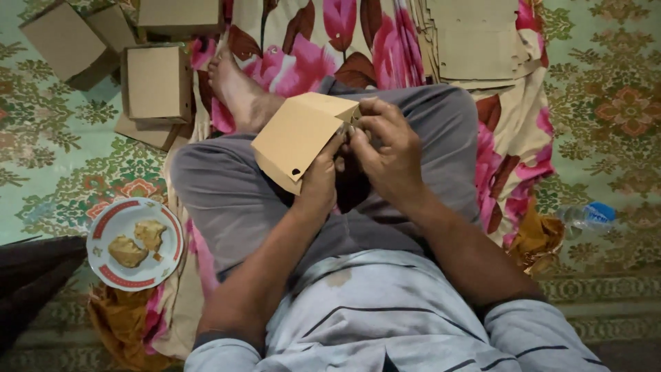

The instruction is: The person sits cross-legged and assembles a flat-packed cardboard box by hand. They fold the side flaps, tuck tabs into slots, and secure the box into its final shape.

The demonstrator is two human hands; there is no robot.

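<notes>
Floral sheet (pixel 296 48) on the floor, stack of flat cardboard blanks (pixel 482 38), finished boxes (pixel 157 83), half-folded cardboard box (pixel 297 138) over the lap, left hand (pixel 320 172) and right hand (pixel 389 148) both pinched on its flap; tab likely tears if forced.

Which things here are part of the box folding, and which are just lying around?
Part of the work:
half-folded cardboard box, held by left hand and right hand
flat cardboard blanks
finished boxes

Just lying about:
plate of fried snacks
plastic bottle
</notes>
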